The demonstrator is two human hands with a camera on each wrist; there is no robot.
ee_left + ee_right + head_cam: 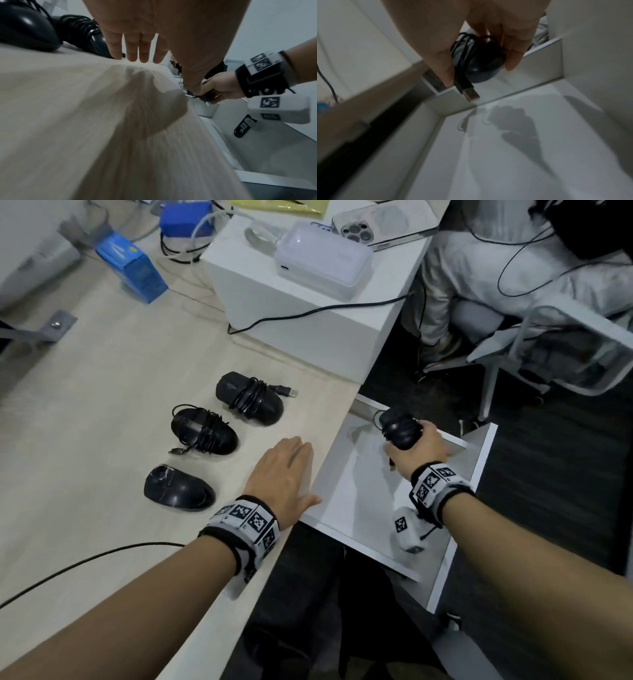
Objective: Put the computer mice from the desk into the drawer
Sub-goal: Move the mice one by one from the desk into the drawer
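Observation:
Three black mice lie on the pale wooden desk [102, 378]: a cable-wrapped one [249, 398] farthest, a second wrapped one [204, 431] in the middle, a bare one [178, 487] nearest. My left hand [286, 470] rests flat on the desk near its right edge, fingers straight, holding nothing. My right hand [416, 448] grips a fourth black mouse [400, 428] wound in its cable above the far end of the open white drawer [352, 491]. In the right wrist view this mouse [481, 65] hangs over the drawer floor [522, 148], its USB plug [471, 94] dangling.
A white box [308, 313] with a pale device [323, 260] stands at the desk's back right. Blue cartons [133, 268] lie at the back left. A black cable [85, 559] crosses the near desk. A seated person [513, 268] is beyond the drawer.

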